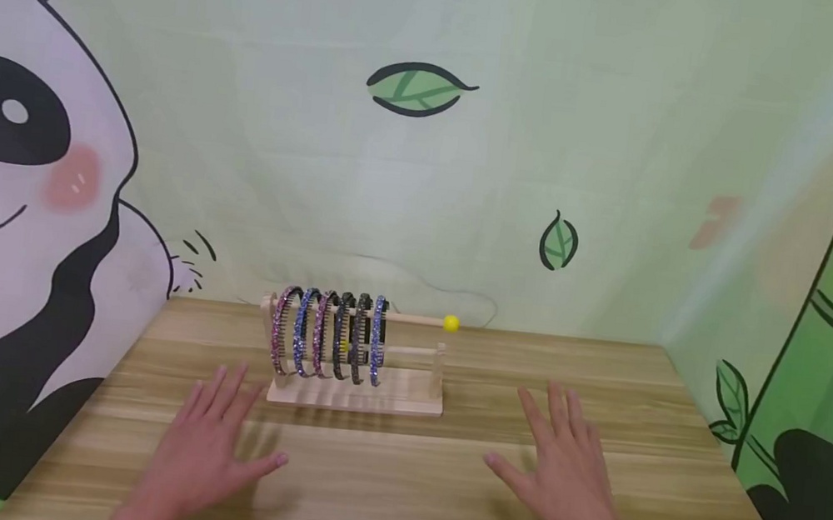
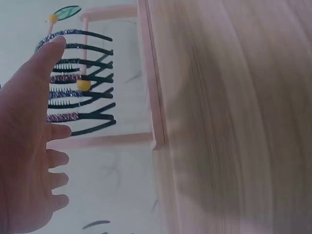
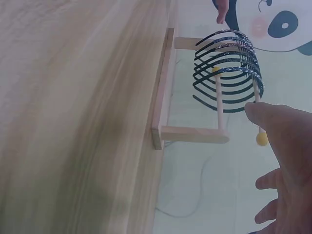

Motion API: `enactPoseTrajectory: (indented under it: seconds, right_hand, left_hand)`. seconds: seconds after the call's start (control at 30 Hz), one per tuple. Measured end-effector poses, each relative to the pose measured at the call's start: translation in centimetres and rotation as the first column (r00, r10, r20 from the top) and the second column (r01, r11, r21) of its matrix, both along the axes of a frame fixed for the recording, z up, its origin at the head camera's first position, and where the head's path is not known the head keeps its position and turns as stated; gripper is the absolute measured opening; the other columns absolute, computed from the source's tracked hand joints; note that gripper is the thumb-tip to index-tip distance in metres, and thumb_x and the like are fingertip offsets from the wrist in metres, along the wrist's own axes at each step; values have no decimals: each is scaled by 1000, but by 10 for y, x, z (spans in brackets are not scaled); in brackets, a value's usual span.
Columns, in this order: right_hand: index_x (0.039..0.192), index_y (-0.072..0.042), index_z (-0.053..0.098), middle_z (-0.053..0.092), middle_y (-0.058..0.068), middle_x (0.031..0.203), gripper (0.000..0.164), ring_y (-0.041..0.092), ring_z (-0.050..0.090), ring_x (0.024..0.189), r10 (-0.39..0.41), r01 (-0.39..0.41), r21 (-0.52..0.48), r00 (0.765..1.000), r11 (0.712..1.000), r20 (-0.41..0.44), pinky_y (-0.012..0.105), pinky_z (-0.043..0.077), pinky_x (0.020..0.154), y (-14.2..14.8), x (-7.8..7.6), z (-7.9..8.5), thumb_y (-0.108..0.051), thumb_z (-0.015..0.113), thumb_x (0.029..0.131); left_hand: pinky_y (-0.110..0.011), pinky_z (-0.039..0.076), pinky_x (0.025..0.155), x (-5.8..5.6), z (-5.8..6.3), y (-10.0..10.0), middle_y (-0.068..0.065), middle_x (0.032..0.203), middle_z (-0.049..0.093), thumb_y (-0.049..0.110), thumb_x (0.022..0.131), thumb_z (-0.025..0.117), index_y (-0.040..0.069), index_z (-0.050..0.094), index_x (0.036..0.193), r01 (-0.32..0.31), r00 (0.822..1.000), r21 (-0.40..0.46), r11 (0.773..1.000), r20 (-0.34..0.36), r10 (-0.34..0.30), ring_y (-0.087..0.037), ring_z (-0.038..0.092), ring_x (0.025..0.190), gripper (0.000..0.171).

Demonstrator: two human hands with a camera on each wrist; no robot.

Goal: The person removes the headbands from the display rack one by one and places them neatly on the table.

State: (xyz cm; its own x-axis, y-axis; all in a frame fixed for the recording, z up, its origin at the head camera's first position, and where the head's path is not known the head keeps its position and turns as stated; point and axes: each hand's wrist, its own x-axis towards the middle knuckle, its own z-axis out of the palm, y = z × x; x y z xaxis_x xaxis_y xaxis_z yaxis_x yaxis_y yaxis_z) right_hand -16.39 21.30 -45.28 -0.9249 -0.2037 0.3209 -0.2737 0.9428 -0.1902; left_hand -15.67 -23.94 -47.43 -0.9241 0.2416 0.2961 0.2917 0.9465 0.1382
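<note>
Several glittery headbands (image 1: 320,334) in pink, blue and black hang side by side on a wooden rack (image 1: 354,399) near the back of the table. The rack's upper rod ends in a yellow ball (image 1: 451,324), and toothed combs show on the headbands' inner sides. My left hand (image 1: 206,445) is spread, palm down, in front of the rack's left end and holds nothing. To the right of the rack, my right hand (image 1: 562,467) is likewise spread with nothing in it. In the right wrist view the headbands' dark open ends (image 3: 200,73) point toward the base.
The wood-grain table (image 1: 394,492) runs back to a light green cloth backdrop (image 1: 250,110) printed with pandas, leaves and bamboo. A thin cord (image 3: 201,190) lies behind the rack along the backdrop.
</note>
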Motion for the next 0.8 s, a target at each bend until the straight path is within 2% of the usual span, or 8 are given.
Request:
enactPoseTrajectory:
  seconds: [0.17, 0.4, 0.6, 0.8]
  right_hand:
    - [156, -13, 43, 25, 25, 165, 93, 48, 20, 151, 13, -14, -19, 1000, 1000, -24, 74, 30, 110, -8, -4, 7, -73, 63, 88]
    - [156, -13, 42, 27, 24, 165, 90, 46, 20, 152, 40, -41, -43, 998, 998, -38, 70, 30, 113, -19, -9, 18, -71, 61, 90]
    - [158, -14, 38, 24, 24, 166, 90, 44, 19, 153, 62, -64, -55, 997, 996, -40, 64, 28, 118, -29, -13, 30, -70, 61, 91]
    - [160, -17, 36, 23, 22, 167, 90, 43, 18, 154, 91, -96, -116, 995, 989, -44, 65, 27, 118, -44, -18, 43, -69, 61, 91]
  left_hand:
    - [-60, 17, 123, -11, 2, -7, -25, 165, 23, 70, 88, 64, 2, 37, 155, -14, 1000, 36, 999, 28, 13, -47, 20, 151, 100]
    - [-64, 26, 118, -31, -1, -15, -28, 161, 32, 70, 88, 65, -2, 39, 153, -42, 997, 160, 986, 65, 32, -49, 31, 146, 100]
    - [-68, 31, 113, -47, -6, -19, -26, 158, 39, 70, 86, 67, 1, 42, 152, -95, 991, 295, 951, 119, 62, -51, 38, 140, 99]
    - [-70, 32, 112, -59, -15, -21, -23, 157, 43, 59, 86, 75, 5, 41, 154, -110, 983, 410, 905, 180, 38, -49, 39, 141, 94]
